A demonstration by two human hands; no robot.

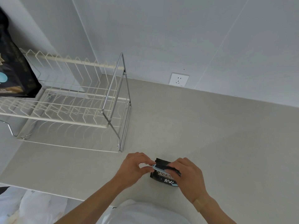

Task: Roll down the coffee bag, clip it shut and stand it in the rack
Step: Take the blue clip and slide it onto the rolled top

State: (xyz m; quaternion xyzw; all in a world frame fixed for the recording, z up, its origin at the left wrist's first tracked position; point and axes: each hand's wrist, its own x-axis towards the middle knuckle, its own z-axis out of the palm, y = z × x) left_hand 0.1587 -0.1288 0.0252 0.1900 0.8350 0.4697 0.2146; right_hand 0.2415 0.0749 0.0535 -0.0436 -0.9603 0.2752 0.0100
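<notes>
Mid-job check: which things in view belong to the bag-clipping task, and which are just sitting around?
Task things: small black coffee bag, light blue clip at its rolled top, both hands (left hand, right hand), wire rack.

Bystanders: big black bag already in the rack, wall socket.

My left hand (pixel 134 167) pinches the left end of the coffee bag (pixel 163 173), thumb and fingers closed on its rolled top. My right hand (pixel 187 177) grips the bag's right end, fingers curled over it; both forearms are bare.

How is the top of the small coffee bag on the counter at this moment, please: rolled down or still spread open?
Rolled down: the coffee bag's top is a folded band, held by both hands with a light blue clip on it.
</notes>
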